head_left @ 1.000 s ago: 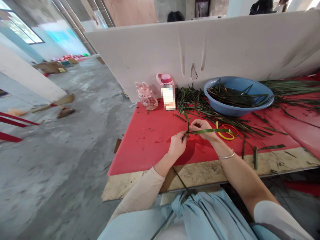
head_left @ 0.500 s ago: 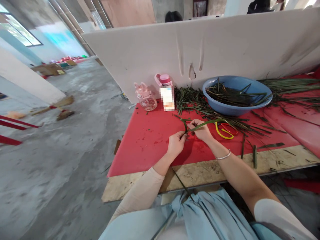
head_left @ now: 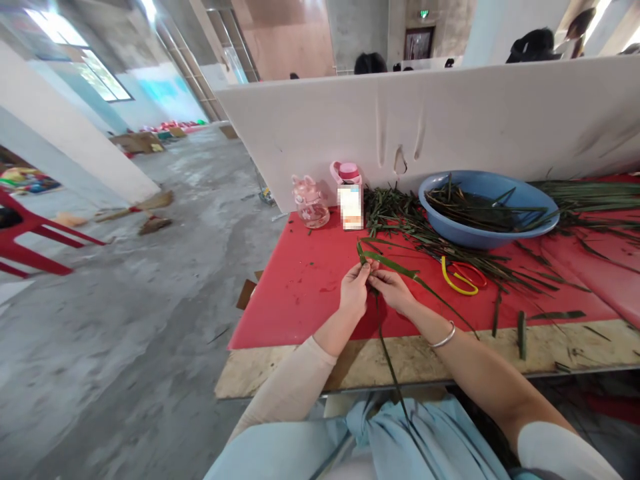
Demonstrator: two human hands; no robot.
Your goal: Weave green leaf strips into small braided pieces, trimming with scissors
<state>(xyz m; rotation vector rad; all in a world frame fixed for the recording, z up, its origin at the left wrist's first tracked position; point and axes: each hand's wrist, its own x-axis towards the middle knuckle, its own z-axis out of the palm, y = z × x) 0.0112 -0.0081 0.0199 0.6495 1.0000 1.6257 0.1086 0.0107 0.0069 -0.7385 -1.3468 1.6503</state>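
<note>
Long green leaf strips (head_left: 393, 265) are pinched between my two hands above the red table cover. My left hand (head_left: 354, 290) is closed with thumb and fingertips on the strips where they bend or cross. Close against it, my right hand (head_left: 394, 291) grips the strips just to the right, its fingertips partly hidden. One strip arcs over my right hand toward the table's front, and another hangs down over the edge to my apron (head_left: 385, 427). Scissors (head_left: 459, 277) with yellow and red handles lie right of my right hand, their blades under leaves.
A blue basin (head_left: 493, 239) holds water and leaf strips. Piled leaves (head_left: 387, 208) lie left of it, longer ones (head_left: 590, 193) to the right. A pink-topped bottle (head_left: 349, 171) and a clear pink bottle (head_left: 313, 210) stand before a white panel (head_left: 320, 127).
My hands have drawn closer together, the right one moving lower beside the left. The strip's free end now drapes over my right hand toward the front. The view has tilted upward.
</note>
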